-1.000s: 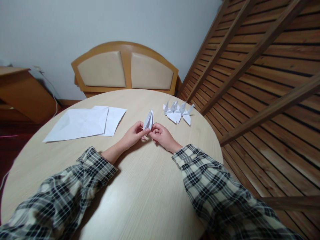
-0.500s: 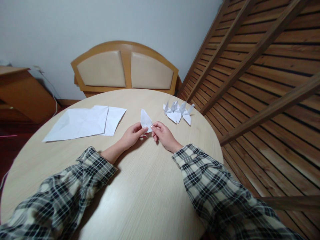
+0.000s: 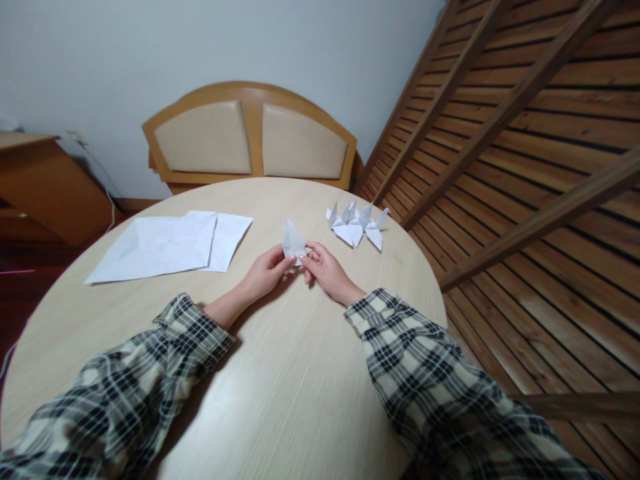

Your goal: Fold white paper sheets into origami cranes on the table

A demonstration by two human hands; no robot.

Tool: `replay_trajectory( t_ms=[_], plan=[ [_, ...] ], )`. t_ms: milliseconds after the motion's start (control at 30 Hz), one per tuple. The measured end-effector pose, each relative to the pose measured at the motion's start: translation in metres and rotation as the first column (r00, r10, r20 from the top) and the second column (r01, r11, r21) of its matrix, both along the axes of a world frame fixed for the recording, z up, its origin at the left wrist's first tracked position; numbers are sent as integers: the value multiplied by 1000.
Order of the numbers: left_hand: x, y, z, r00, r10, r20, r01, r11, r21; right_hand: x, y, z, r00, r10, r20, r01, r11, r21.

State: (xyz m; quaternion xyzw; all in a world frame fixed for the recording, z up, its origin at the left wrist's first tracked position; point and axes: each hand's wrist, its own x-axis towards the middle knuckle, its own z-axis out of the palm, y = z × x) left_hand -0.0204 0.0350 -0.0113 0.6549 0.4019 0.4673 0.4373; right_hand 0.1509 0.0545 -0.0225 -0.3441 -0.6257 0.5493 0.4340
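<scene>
- white paper piece [image 3: 293, 241], part folded, pinched at its base by left hand [image 3: 267, 272] and right hand [image 3: 323, 267], above mid counter [image 3: 280, 373].
- cranes [image 3: 356, 225] at far right look finished; sheets [image 3: 165, 245] at left lie unfolded.

A small white folded paper [image 3: 293, 240], creased into a narrow pointed shape, is held upright just above the table [image 3: 280, 373], with its tip turned up. Its lower end is pinched between the fingertips of the left hand [image 3: 267, 270] and the right hand [image 3: 324, 268].
</scene>
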Motion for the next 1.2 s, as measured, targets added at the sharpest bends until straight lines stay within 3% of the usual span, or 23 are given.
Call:
replay_trajectory(
  t_ms=[200, 567, 833, 1033, 1200],
  plan=[
    [0, -1, 1, 1000, 3, 0, -3, 1000, 16, -1, -2, 7, 996, 75, 56, -75, 997, -16],
    [0, 0, -4, 988, 76, 136, -67, 995, -74, 0, -5, 7, 996, -52, 68, 53, 998, -14],
    [-1, 2, -5, 981, 108, 161, -94, 991, -96, 0, -5, 8, 997, -63, 53, 64, 998, -25],
    [-1, 3, -4, 984, 128, 126, -126, 992, -29, -1, -6, 8, 997, -70, 44, 71, 997, -28],
    [-2, 3, -1, 989, 95, 110, -89, 994, -56, -1, -6, 7, 997, -69, 36, 70, 997, -29]
  ],
)
